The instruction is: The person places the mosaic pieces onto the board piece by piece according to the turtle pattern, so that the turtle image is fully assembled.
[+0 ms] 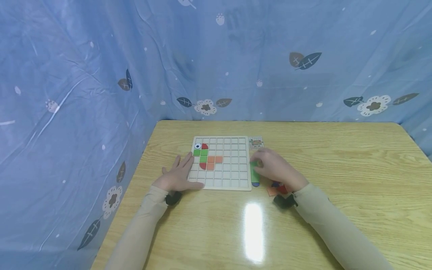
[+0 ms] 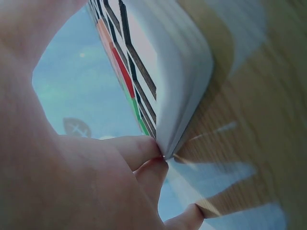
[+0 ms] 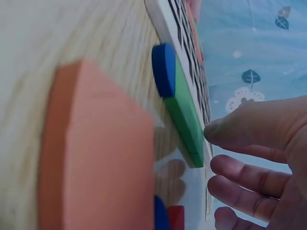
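A white gridded board [image 1: 233, 180] lies on the table, with several coloured tiles [image 1: 204, 159] in its left part: green, orange, red and one with an eye. My left hand [image 1: 177, 178] spreads across the board's lower left corner, fingers at the left edge and thumb at the bottom edge. In the left wrist view, fingertips [image 2: 148, 146] touch the board's rim. Just right of the board lies a row of green tiles [image 1: 254, 174] ending in a blue rounded tile [image 3: 164, 70]. Over the row's far part hovers my right hand [image 1: 271, 165], thumb and fingers apart in the right wrist view.
Loose orange [image 1: 272, 191], red and blue tiles lie by my right wrist, partly hidden under it. A small picture card [image 1: 256, 142] sits at the board's upper right. Blue patterned cloth [image 1: 236, 67] hangs behind and left of the wooden table [image 1: 354, 168].
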The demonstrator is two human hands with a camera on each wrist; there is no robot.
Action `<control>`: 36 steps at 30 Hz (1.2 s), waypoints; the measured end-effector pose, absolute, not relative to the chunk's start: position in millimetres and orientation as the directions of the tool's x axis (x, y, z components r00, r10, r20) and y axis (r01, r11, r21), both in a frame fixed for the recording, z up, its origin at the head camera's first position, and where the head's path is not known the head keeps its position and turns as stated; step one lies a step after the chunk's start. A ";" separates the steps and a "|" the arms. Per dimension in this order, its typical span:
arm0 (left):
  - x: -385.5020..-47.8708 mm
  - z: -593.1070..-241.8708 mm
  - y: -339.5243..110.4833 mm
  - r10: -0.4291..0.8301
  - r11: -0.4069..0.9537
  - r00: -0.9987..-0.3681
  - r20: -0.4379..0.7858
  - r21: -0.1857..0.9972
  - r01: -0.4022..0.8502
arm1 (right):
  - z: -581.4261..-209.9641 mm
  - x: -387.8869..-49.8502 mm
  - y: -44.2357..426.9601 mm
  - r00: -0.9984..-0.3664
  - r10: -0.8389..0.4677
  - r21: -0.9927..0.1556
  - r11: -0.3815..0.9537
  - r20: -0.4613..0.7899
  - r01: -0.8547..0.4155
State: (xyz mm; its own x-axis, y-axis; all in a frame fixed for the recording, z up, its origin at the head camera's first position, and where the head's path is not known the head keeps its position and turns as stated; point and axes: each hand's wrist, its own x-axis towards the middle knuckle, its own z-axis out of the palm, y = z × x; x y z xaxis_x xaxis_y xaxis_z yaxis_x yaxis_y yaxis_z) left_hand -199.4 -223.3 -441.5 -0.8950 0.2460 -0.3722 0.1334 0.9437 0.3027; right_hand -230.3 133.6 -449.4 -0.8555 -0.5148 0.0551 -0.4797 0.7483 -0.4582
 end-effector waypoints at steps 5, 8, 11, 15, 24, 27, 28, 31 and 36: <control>-200.5 -443.8 -223.8 0.244 0.946 -0.895 -0.373 0.295 0.135 | -451.1 -235.4 134.0 -0.854 -0.516 -0.444 0.753 0.059 -0.486; -201.0 -445.1 -224.4 0.246 0.946 -0.896 -0.371 0.292 0.139 | -452.5 -237.3 134.7 -0.854 -0.516 -0.449 0.750 0.063 -0.486; -200.9 -445.3 -224.7 0.247 0.946 -0.896 -0.369 0.291 0.141 | -452.7 -238.2 136.0 -0.858 -0.510 -0.458 0.748 0.068 -0.481; -200.9 -445.4 -224.9 0.245 0.947 -0.896 -0.370 0.291 0.139 | -452.4 -239.2 138.6 -0.861 -0.503 -0.452 0.752 0.076 -0.479; -200.9 -445.8 -224.8 0.246 0.947 -0.896 -0.369 0.290 0.140 | -452.9 -242.3 145.0 -0.879 -0.473 -0.441 0.779 0.052 -0.446; -200.6 -445.0 -224.7 0.246 0.946 -0.896 -0.369 0.291 0.139 | -453.4 -242.9 144.7 -0.878 -0.476 -0.439 0.780 0.047 -0.446; -200.4 -444.5 -224.6 0.246 0.946 -0.896 -0.370 0.293 0.139 | -453.1 -242.9 144.4 -0.878 -0.477 -0.440 0.779 0.047 -0.447; -200.2 -444.0 -224.5 0.247 0.946 -0.896 -0.370 0.293 0.140 | -454.1 -242.7 143.0 -0.871 -0.486 -0.432 0.774 0.065 -0.464; -200.5 -444.5 -224.8 0.248 0.945 -0.896 -0.368 0.297 0.139 | -455.0 -242.2 138.9 -0.843 -0.528 -0.417 0.747 0.103 -0.518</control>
